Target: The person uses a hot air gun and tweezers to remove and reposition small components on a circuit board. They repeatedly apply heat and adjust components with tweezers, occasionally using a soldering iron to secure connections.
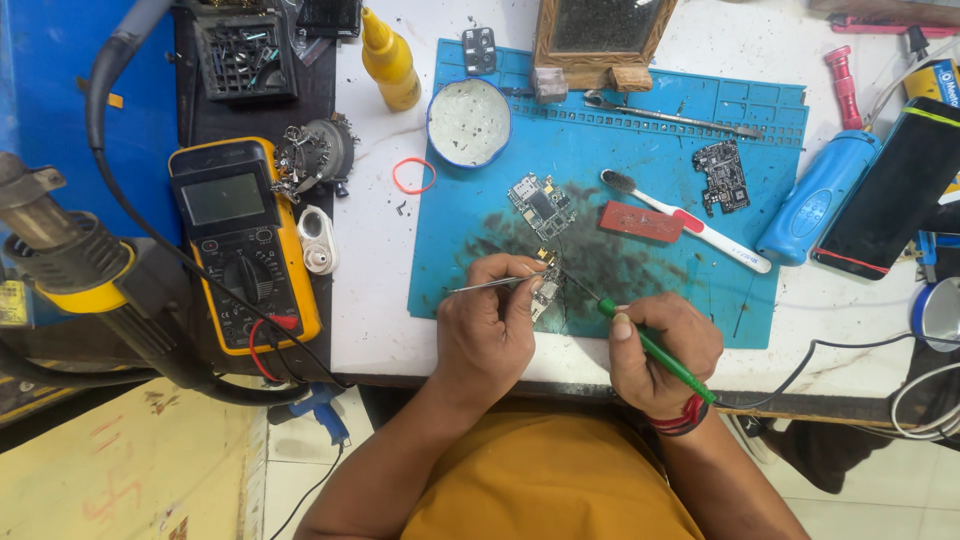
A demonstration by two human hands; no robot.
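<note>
Surveying containers: yellow squeeze bottle [390,60] upright at top, left of blue mat [500,215]; round blue-rimmed tin [469,122] of pale paste on mat's top-left corner; blue cylinder [818,196] lying off mat's right edge, beside black phone [893,190].
Labels: yellow-cased multimeter [243,243] on dark strip at left, grey screen blank, dial below; small markings too fine to resolve.
Left hand [488,335]: fingers curled tight, pinching tweezers [490,284]; tips resting on small board [545,290].
Right hand [660,352]: closed in pen grip around green iron [655,350]; dark tip angled up-left, touching or just above small board, contact not resolvable.
Small board: pale, narrow, at mat's front edge between both hands, partly covered by left fingers; gold connector at upper end.
Mat: dark smudges across centre.
Nearby on mat: larger board [541,205] above small board; red eraser-like block [641,222]; white toothbrush [685,220]; dark board [722,176] at right.
</note>
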